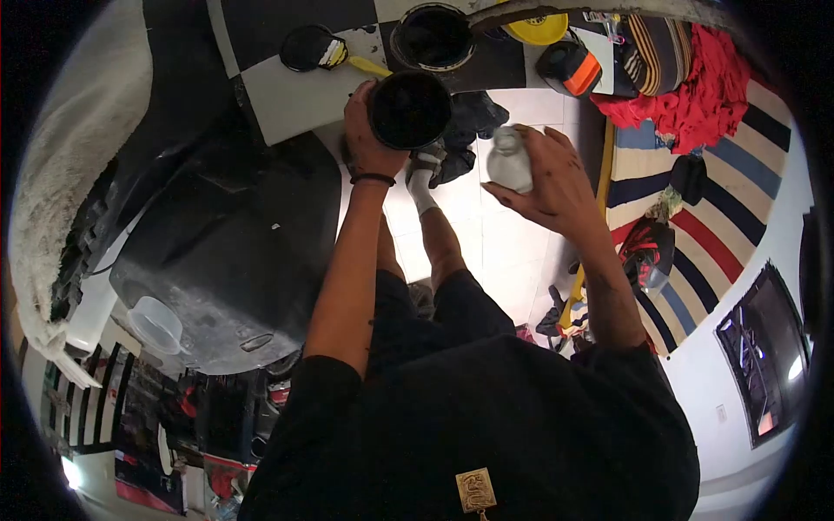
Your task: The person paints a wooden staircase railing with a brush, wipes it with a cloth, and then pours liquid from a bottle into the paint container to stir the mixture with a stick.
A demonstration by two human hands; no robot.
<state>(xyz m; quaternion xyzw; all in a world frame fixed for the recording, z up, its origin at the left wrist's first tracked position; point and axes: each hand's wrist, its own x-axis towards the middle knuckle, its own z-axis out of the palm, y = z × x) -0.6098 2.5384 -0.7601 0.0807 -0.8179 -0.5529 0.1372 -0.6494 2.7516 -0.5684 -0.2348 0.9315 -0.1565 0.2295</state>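
Note:
My left hand is closed around a black cup with a dark inside, held over the edge of the checkered tabletop. My right hand grips a small whitish, see-through bottle, its neck pointing away from me. The bottle is held apart from the cup, to its right. Just beyond the cup, a brush with a yellow handle rests with its bristles on a round black dish. Near it stands a larger black tub with dark contents.
A yellow lid and a black-and-orange container are at the far right of the table. Red cloth lies on a striped cover to the right. A big black plastic panel holds a clear cup on the left.

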